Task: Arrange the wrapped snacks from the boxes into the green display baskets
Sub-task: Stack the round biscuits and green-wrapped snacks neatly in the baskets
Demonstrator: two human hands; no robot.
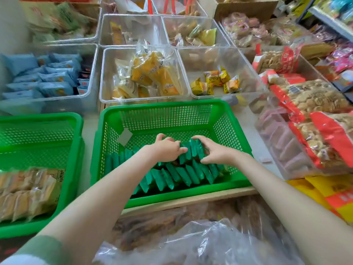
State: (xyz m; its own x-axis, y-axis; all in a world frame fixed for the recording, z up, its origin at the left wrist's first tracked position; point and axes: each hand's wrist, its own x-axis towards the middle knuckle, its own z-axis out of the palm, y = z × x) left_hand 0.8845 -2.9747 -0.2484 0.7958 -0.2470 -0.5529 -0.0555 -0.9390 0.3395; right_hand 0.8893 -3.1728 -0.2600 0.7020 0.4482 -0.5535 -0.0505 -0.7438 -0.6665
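Left hand (pixel 166 149): grip clamped, fingers curled over the left end of the green snack bundle (pixel 193 150).
Right hand (pixel 216 153): grip clamped on the bundle's right end.
Bundle: between both grips, inside the centre basket (pixel 164 107); seating on the basket floor appears likely but is obscured.
Done: front row (pixel 177 176) standing nearer than the grip; partial rear row (pixel 122 157) left of it.
Remaining: mesh beyond the grip bare; side basket (pixel 40 117), far left of the grip, part-filled with beige packs (pixel 28 190); judged roughly midway.
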